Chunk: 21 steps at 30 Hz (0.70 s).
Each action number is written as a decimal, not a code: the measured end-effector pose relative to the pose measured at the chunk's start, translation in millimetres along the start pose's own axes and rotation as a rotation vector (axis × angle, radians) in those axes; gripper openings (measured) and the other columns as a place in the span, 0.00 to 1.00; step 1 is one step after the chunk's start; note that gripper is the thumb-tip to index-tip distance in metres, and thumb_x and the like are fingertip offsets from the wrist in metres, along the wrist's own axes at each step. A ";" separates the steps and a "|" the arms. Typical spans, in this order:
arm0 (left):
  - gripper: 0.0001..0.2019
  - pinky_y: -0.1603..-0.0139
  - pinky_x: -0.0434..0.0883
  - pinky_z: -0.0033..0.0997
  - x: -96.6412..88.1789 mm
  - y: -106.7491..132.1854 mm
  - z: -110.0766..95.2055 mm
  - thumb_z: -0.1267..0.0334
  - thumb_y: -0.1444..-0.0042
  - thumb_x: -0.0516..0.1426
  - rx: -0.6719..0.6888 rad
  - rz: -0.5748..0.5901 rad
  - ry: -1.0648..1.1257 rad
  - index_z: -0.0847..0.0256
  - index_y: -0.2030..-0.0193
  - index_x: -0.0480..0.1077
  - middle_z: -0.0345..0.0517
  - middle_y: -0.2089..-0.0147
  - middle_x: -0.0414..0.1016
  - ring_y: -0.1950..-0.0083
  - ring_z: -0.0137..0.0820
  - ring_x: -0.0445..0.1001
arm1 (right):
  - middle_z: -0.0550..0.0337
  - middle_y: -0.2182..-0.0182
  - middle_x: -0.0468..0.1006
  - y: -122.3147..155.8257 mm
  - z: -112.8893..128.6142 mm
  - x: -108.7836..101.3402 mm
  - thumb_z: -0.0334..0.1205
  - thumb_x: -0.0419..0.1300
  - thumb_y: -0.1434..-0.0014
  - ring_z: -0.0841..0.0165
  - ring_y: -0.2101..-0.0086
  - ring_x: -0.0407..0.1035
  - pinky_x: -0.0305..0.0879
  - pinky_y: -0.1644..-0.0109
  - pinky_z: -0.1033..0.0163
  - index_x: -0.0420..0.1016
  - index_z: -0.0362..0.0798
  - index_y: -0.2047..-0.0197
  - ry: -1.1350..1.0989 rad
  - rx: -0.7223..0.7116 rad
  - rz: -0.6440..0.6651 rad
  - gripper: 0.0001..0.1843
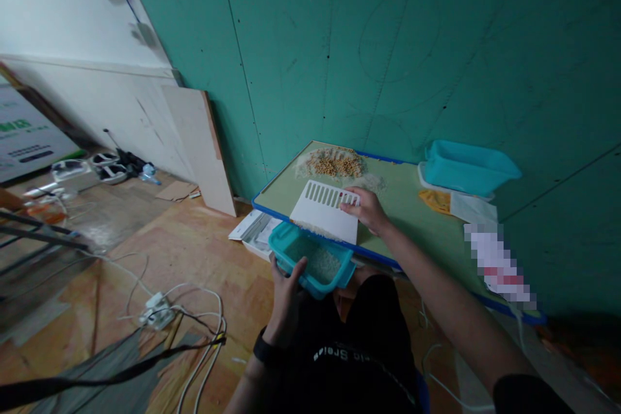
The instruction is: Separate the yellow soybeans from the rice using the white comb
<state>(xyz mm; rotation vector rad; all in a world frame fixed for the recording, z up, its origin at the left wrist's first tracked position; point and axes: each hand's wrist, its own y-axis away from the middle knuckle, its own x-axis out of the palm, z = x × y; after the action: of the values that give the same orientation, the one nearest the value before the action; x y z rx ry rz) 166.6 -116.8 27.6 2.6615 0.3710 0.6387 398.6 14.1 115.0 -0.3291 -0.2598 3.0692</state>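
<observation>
Left hand (285,291) grasping tub (320,290) at near left rim; tub right of hand, below counter's (402,189) near edge, pale grains inside. Right hand (367,210) gripping scraper (323,215) by right end; scraper left of hand. Beans (339,163) far.

From the wearer's head, the only camera looks forward and down on the nearby table (405,197) and green wall (388,52).

This looks like a half-finished room, perhaps a makeshift workshop: the green wall (301,45) is bare board dotted with dark spots, a loose panel (198,149) leans beside it, and cables (222,310) trail from a power strip (158,312) across the patchy floor (145,242).
</observation>
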 end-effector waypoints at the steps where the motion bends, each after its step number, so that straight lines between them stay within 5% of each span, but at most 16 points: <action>1: 0.52 0.53 0.86 0.42 0.7 0.9 -1.2 0.51 0.46 0.77 0.010 0.002 -0.001 0.42 0.20 0.55 0.59 0.30 0.77 0.31 0.54 0.81 | 0.57 0.64 0.86 1.6 1.0 1.1 0.44 0.75 0.58 0.58 0.64 0.78 0.73 0.59 0.56 0.82 0.50 0.56 -0.007 0.006 0.016 0.23; 6: 0.54 0.58 0.85 0.40 2.9 0.6 -2.4 0.49 0.52 0.79 0.024 -0.022 -0.022 0.43 0.22 0.58 0.59 0.33 0.79 0.37 0.55 0.84 | 0.59 0.66 0.85 7.3 10.3 4.5 0.47 0.76 0.61 0.59 0.65 0.76 0.70 0.60 0.58 0.81 0.50 0.58 -0.047 0.025 0.067 0.25; 12: 0.56 0.49 0.86 0.43 0.0 -1.7 -1.1 0.50 0.51 0.79 0.013 -0.028 0.004 0.44 0.21 0.56 0.58 0.34 0.80 0.35 0.52 0.84 | 0.60 0.66 0.83 7.2 29.2 -20.8 0.52 0.79 0.62 0.62 0.70 0.73 0.67 0.70 0.61 0.79 0.51 0.55 -0.124 0.072 -0.068 0.31; 16: 0.56 0.48 0.86 0.44 -3.3 -2.8 -1.2 0.52 0.50 0.79 -0.016 -0.024 0.001 0.43 0.20 0.55 0.57 0.36 0.82 0.38 0.51 0.85 | 0.59 0.66 0.83 12.5 35.0 -78.5 0.56 0.78 0.59 0.59 0.69 0.76 0.68 0.72 0.60 0.79 0.52 0.51 0.010 0.068 -0.229 0.33; 21: 0.59 0.50 0.86 0.42 -3.2 -0.8 -1.7 0.54 0.50 0.79 -0.052 -0.036 -0.012 0.39 0.18 0.50 0.57 0.30 0.79 0.36 0.50 0.84 | 0.51 0.59 0.89 46.3 19.7 -169.0 0.54 0.73 0.48 0.52 0.62 0.80 0.74 0.62 0.52 0.84 0.52 0.51 0.499 -0.128 -0.541 0.24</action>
<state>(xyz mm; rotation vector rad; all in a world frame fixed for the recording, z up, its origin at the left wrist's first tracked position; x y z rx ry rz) 162.9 -116.7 27.4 2.6023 0.3924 0.6132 558.2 -45.0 161.0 -0.8497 -0.4334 2.3549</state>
